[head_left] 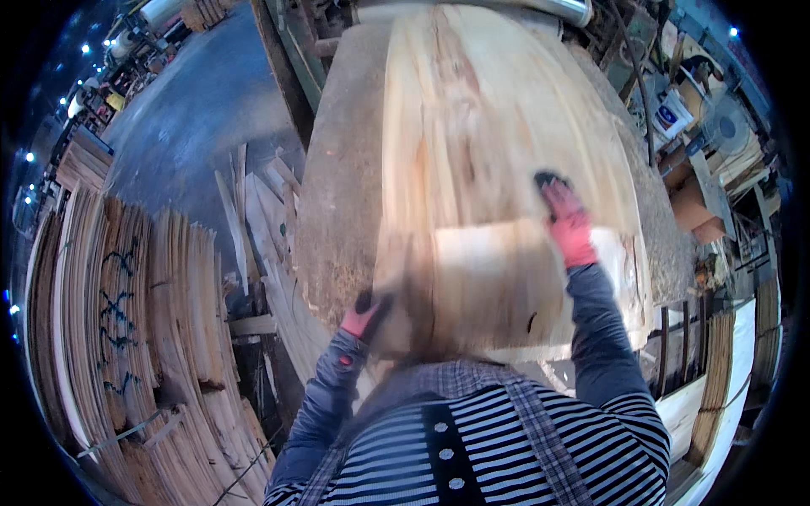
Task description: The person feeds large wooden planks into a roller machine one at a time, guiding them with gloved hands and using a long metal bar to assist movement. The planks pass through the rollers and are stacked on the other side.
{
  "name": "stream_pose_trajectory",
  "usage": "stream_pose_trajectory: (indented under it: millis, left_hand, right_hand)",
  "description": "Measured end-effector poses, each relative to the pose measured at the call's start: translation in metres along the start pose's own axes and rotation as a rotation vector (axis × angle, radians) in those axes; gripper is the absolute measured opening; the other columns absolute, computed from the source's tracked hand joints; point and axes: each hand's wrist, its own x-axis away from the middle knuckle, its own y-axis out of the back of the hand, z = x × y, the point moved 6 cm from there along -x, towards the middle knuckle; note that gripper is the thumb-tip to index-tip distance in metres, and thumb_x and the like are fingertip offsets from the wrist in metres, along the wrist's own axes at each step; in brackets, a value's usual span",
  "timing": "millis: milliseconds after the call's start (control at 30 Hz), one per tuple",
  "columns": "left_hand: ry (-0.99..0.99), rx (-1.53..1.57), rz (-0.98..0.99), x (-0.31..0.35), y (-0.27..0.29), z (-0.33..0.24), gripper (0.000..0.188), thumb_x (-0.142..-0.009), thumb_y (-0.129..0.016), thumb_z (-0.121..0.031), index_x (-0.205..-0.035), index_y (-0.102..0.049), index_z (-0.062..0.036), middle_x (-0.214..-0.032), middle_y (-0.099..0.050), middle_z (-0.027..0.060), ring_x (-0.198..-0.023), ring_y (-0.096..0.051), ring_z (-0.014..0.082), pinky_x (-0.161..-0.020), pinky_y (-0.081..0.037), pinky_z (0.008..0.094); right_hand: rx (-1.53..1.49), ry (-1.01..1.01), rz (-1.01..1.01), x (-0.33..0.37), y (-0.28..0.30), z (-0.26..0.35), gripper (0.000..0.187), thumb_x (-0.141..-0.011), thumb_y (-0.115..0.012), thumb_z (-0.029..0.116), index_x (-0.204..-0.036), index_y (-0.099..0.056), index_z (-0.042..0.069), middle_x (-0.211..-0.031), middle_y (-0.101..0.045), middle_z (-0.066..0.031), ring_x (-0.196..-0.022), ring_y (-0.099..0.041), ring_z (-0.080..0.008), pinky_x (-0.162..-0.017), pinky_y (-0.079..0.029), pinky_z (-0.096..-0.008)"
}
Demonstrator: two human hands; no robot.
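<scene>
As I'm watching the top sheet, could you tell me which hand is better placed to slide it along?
Probably the right hand: it lies flat on the veneer sheet, well in from the edge. The left hand is only at the near edge of the small piece, blurred.

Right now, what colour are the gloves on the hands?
Pinkish red with dark fingertips, on both the right hand and left hand; the head view shows them.
</scene>
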Motion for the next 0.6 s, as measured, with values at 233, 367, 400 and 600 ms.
stream_pose_trajectory:
  millis: [233,367,400,600]
  left_hand:
    - [0.141,-0.221,-0.074,0.003,-0.009,0.003,0.037,-0.078,-0.060,-0.028,-0.104,-0.056,-0.0017,-0.094,-0.060,0.0054,-0.085,-0.054,0.0128,-0.075,-0.043,0.0265]
    - [0.157,0.000,-0.033,0.008,-0.017,-0.006,0.036,-0.078,-0.060,-0.030,-0.102,-0.057,-0.0025,-0.091,-0.061,0.0047,-0.082,-0.055,0.0124,-0.073,-0.043,0.0262]
    - [0.160,0.050,-0.016,0.009,-0.018,-0.010,0.036,-0.078,-0.060,-0.030,-0.101,-0.058,-0.0026,-0.091,-0.061,0.0046,-0.081,-0.055,0.0124,-0.073,-0.043,0.0262]
    - [0.166,-0.138,-0.074,0.008,-0.014,-0.011,0.039,-0.077,-0.061,-0.032,-0.101,-0.058,-0.0015,-0.091,-0.061,0.0061,-0.082,-0.056,0.0127,-0.072,-0.044,0.0269]
  right_hand:
    - [0.031,-0.054,0.245,0.034,-0.061,0.011,0.064,-0.057,-0.069,0.023,-0.117,-0.047,0.015,-0.124,-0.041,-0.0084,-0.116,-0.035,-0.0286,-0.100,-0.025,-0.0425]
    - [0.043,-0.049,0.229,0.030,-0.047,0.019,0.063,-0.056,-0.069,0.024,-0.115,-0.049,0.014,-0.123,-0.042,-0.0081,-0.116,-0.035,-0.0273,-0.102,-0.020,-0.0451]
    - [0.049,-0.067,0.227,0.028,-0.042,0.021,0.062,-0.057,-0.069,0.026,-0.115,-0.049,0.015,-0.124,-0.041,-0.0082,-0.118,-0.032,-0.0265,-0.102,-0.017,-0.0476]
    - [-0.003,-0.129,0.329,0.031,-0.052,0.013,0.062,-0.062,-0.065,0.031,-0.118,-0.045,0.015,-0.127,-0.038,-0.0084,-0.124,-0.024,-0.0279,-0.105,-0.008,-0.0479]
